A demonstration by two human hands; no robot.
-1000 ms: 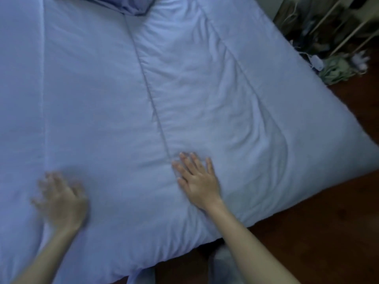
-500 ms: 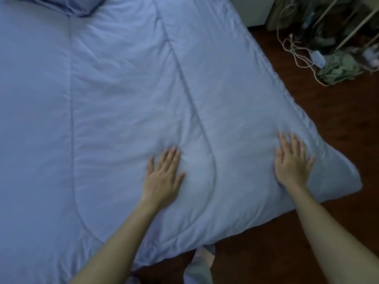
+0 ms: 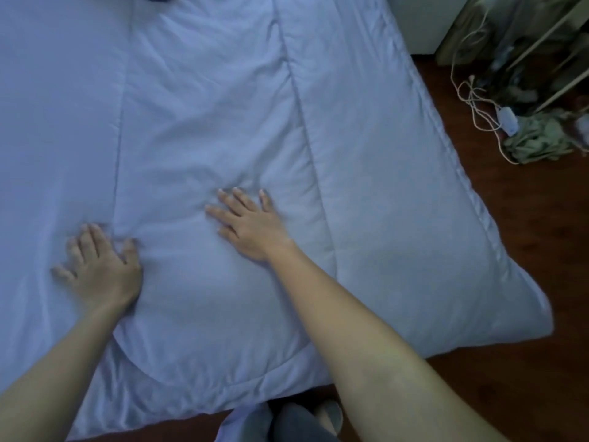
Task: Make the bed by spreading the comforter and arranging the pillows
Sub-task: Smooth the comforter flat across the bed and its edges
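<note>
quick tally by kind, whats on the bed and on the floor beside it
comforter: 1
hands: 2 (left hand, right hand, both flat on the comforter)
white adapter with cable: 1
green cloth heap: 1
total: 5

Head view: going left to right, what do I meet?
Left hand, flat on the comforter → right hand, also flat on it → green cloth on the floor.
</note>
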